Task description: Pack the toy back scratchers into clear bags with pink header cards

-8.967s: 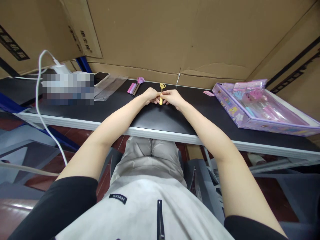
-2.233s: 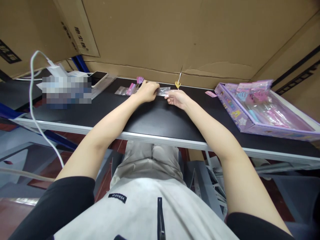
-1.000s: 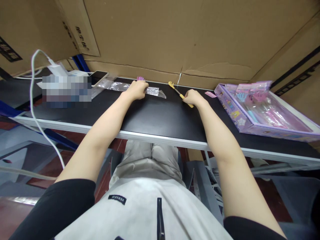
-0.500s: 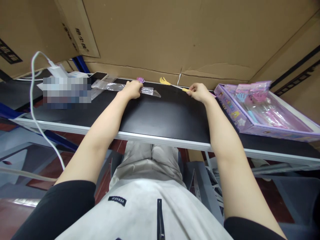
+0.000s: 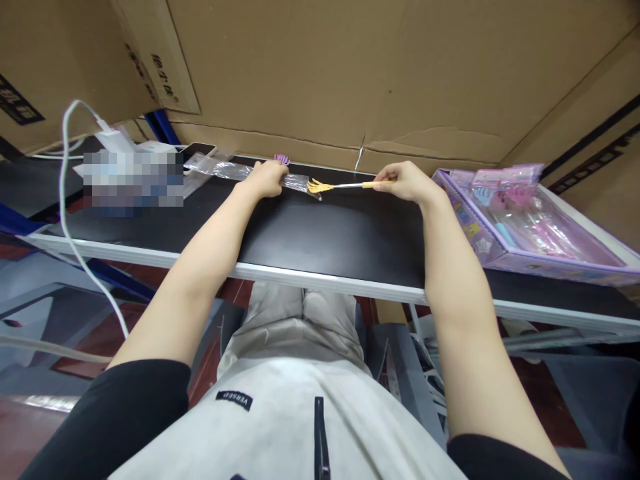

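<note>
My right hand [image 5: 404,180] is closed on the yellow handle of a back scratcher [image 5: 347,186], its thin metal rod lying level and its claw head pointing left. The claw overlaps the right end of a long clear plastic sleeve [image 5: 227,169]; I cannot tell whether it is inside. My left hand [image 5: 266,179] grips this sleeve near that end, fingers curled over it. Just behind the left hand a purple claw head [image 5: 282,159] shows, the rest of it hidden.
A purple display box [image 5: 550,267] with several bagged back scratchers stands at the right of the black shelf [image 5: 340,233]. At the left are a phone [image 5: 201,151], a white cable [image 5: 64,173] and a blurred-out patch. Cardboard [image 5: 310,73] walls the back.
My right hand has brought the yellow back scratcher left and toward me, levelling it, so its claw now meets the sleeve's end. My left hand has stayed nearly still.
</note>
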### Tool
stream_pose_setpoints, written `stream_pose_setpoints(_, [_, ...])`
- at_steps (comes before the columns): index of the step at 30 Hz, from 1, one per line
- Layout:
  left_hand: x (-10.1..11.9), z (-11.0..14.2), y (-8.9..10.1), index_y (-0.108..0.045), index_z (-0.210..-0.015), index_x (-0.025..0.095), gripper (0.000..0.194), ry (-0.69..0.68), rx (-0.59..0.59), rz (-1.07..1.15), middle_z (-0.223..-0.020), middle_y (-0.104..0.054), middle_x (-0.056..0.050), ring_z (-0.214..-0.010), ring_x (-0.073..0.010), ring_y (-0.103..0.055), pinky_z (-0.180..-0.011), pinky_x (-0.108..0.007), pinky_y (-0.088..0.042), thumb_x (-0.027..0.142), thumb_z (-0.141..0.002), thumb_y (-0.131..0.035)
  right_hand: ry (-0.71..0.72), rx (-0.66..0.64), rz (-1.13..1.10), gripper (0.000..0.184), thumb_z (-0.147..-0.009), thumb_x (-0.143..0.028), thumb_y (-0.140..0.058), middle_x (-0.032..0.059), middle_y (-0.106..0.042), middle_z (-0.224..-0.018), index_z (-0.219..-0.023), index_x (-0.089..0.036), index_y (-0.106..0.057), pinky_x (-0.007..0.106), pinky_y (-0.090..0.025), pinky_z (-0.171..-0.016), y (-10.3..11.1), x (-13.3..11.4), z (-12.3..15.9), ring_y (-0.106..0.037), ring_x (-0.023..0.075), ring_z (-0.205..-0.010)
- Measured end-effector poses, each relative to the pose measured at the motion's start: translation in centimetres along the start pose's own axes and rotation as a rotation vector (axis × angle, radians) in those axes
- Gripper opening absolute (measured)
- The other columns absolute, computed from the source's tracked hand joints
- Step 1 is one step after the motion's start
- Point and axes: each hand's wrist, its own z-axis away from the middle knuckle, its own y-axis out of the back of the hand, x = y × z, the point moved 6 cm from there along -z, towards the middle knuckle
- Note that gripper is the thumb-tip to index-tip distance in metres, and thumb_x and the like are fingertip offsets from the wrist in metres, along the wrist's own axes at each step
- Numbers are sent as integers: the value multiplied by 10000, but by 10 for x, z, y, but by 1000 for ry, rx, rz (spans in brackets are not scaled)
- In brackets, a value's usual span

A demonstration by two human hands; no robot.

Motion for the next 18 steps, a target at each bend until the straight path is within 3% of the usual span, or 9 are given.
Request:
stream_pose_setpoints(6, [2, 1, -2, -759, -1167, 211, 388, 5, -11, 35, -1220, -722, -170, -1338, -404, -643, -1167, -563, -513, 170, -797, -650, -27, -16, 36, 365, -837, -517, -979, 97, -787, -994, -1003, -225, -836, 459, -570, -989, -5, -3, 1, -717, 306, -1059])
stream_pose_setpoints(13, [5, -5, -7, -776, -1146, 222, 317, -21, -9, 59, -1176, -743, -147, -1252, -372, -689, -1092, -462, -556, 246, -834, -725, -51, -147, -37, 246, -834, -388, -991, 63, -764, -838, -857, -213, -818, 377, -585, -851, -16, -4, -4, -694, 236, -868])
stream_pose_setpoints(18, [19, -5, -9, -791, -1176, 199, 339, -90, 2, 38, -1178, -756, -153, -1211, -360, -705, -1043, -434, -569, 283, -864, -686, -54, -154, -114, 267, -795, -386, -1015, 46, -739, -770, -832, -223, -806, 363, -588, -824, -22, -12, -3, -684, 226, -842])
